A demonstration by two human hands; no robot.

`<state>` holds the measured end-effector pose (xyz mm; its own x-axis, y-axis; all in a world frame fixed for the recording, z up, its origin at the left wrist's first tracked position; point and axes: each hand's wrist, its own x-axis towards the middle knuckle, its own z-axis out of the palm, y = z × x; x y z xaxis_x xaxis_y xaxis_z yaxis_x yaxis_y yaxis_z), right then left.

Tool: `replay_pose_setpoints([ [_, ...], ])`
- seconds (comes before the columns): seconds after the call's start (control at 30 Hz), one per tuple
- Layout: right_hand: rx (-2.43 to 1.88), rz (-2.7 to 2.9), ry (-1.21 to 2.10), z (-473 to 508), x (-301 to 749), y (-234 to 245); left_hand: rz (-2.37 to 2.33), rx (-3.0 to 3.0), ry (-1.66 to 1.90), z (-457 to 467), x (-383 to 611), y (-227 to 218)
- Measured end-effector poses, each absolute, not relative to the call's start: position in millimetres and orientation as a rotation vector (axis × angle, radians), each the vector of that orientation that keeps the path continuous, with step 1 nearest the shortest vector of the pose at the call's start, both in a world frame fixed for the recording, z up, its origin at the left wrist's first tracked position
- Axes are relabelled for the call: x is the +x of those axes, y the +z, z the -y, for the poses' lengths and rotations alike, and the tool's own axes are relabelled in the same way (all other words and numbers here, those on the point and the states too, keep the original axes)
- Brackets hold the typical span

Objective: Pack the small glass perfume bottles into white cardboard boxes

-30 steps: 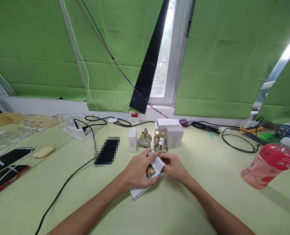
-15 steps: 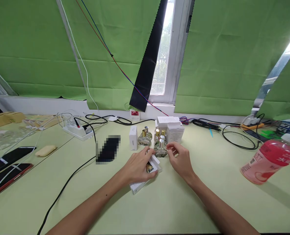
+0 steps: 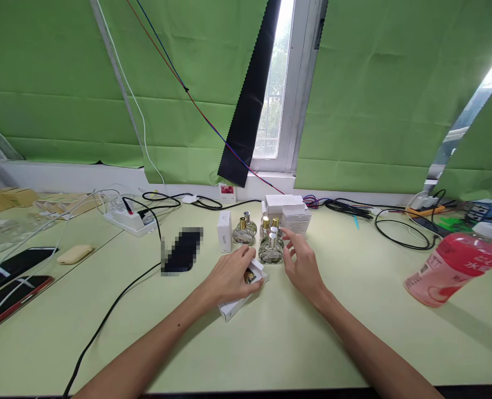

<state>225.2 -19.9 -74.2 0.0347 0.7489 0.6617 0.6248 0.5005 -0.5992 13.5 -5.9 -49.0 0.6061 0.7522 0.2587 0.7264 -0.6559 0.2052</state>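
Note:
My left hand [image 3: 229, 276] is closed over a white perfume box [image 3: 231, 309] that lies aslant on the table, its flap raised at the near-bottle end. A dark patterned patch shows at the box's opening. To the right, my right hand [image 3: 304, 265] has its fingers apart beside a clear perfume bottle [image 3: 270, 255] with a silver cap. The index fingertip is close to that cap; whether it touches I cannot tell. Behind stand several more bottles, among them a gold-capped perfume bottle [image 3: 243, 235]. An upright white box [image 3: 224, 233] is left of them.
Larger white boxes [image 3: 294, 219] stand behind the bottles. A pink drink bottle [image 3: 454, 263] leans at right. Toward the left lie a partly blurred black phone [image 3: 183, 252], a cream-coloured case [image 3: 75, 254] and a power strip [image 3: 130, 221]. A black cable [image 3: 116, 302] crosses the table.
My right hand's index finger has risen and stretched toward the bottle's cap. My left hand stays on the box. The whole view has shifted slightly.

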Motion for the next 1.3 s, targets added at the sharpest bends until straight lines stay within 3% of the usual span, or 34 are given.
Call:
replay_pose_setpoints([
  [0.4,-1.126,1.642,-0.097,22,220,-79,-1.255,2.78,0.447,9,14,-43],
  [0.6,-1.022,1.8,-0.235,27,209,-62,-0.965,2.861,0.276,14,13,-39],
  [0.93,-1.446,2.321,-0.259,-31,175,4,-0.866,2.856,0.279,15,14,-39],
  [1.3,-1.553,2.544,-0.193,-68,154,11,-0.839,2.867,0.315,14,13,-42],
])
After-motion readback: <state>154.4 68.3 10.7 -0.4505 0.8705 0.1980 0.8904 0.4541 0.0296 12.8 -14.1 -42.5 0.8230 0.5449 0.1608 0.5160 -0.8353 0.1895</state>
